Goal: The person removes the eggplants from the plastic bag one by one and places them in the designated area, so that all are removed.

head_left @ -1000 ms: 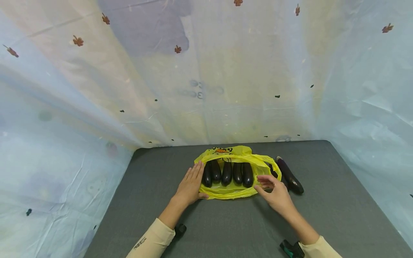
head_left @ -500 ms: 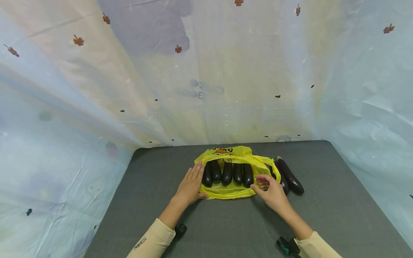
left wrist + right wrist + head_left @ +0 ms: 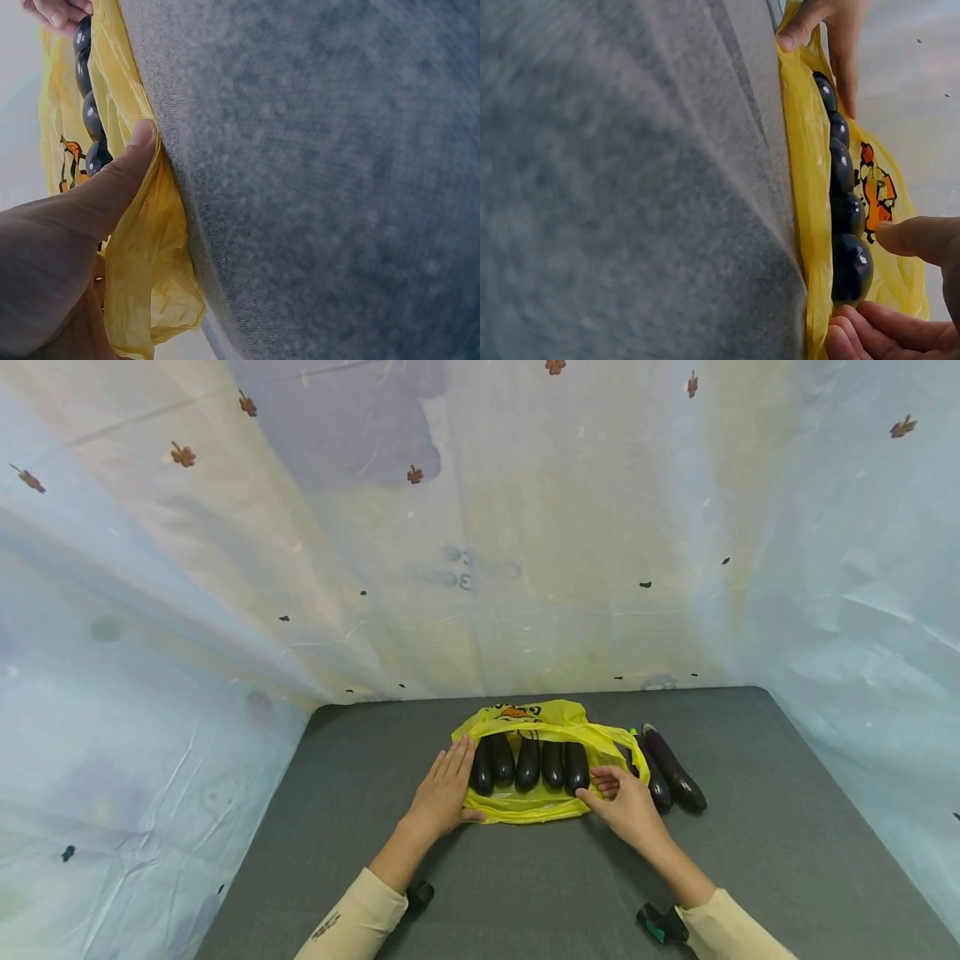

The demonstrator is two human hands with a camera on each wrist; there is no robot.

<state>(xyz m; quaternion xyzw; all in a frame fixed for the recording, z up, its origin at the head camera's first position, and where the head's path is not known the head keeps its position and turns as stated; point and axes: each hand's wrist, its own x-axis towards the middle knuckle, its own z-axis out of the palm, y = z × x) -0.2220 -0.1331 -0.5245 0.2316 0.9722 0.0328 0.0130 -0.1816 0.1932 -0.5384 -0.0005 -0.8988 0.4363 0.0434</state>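
Note:
A yellow plastic bag (image 3: 525, 811) lies with its mouth toward me, and several dark eggplants (image 3: 528, 766) sit side by side inside it. My left hand (image 3: 441, 787) rests along the bag's left side, fingers straight; in the left wrist view its thumb (image 3: 124, 172) lies on the bag's edge. At the right end of the mouth is my right hand (image 3: 628, 806), its fingers loosely bent. In the right wrist view, its fingertips (image 3: 847, 330) are by the bag's edge near the closest eggplant (image 3: 851, 268), thumb apart from them. Contact there is unclear.
Two more eggplants lie right of the bag, an outer one (image 3: 675, 770) and an inner one (image 3: 657, 783) partly behind the bag's handle. Everything rests on a grey table (image 3: 525, 893). A patterned plastic sheet (image 3: 480, 527) hangs behind and at both sides.
My right hand has shifted left toward the bagged eggplants, and the bag's right edge has moved left with it, baring more of the inner loose eggplant. My left hand stays in place.

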